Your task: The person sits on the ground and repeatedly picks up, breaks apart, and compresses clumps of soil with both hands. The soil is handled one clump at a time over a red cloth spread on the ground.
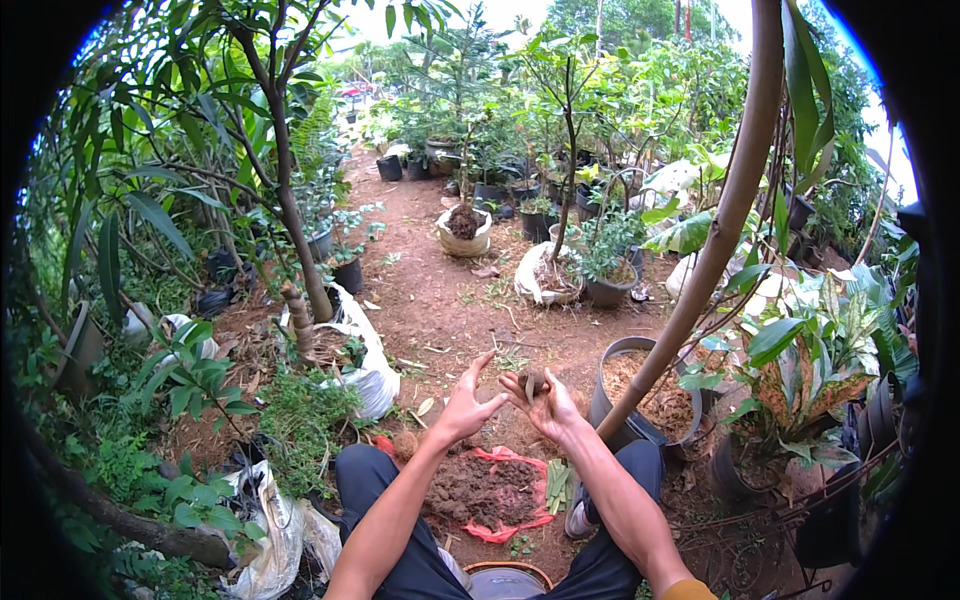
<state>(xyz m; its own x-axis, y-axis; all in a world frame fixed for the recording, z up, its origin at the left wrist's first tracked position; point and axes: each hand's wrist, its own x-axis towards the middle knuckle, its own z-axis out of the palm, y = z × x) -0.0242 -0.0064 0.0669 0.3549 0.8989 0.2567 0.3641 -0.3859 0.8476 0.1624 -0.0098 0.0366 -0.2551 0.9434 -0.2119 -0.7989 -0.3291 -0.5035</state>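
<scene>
My right hand (551, 409) holds a small brown clump (531, 381), which looks like soil with a strip of leaf around it; its exact make-up is too small to tell. Just left of it, my left hand (466, 409) is raised with fingers spread and nothing in it. Below both hands, a red plastic sheet (546, 480) lies on the ground between my legs, bearing a heap of dark loose soil (484, 487). Beside the sheet's right edge is a small stack of cut green leaf strips (558, 486).
A large pot (615, 375) of brown fibrous material stands at right, with a slanting bamboo pole (720, 232) before it. White sacks (371, 367) and a tree trunk (289, 195) are at left. Potted plants (611, 281) line the dirt path (420, 292). A round lid-like object (510, 583) sits between my thighs.
</scene>
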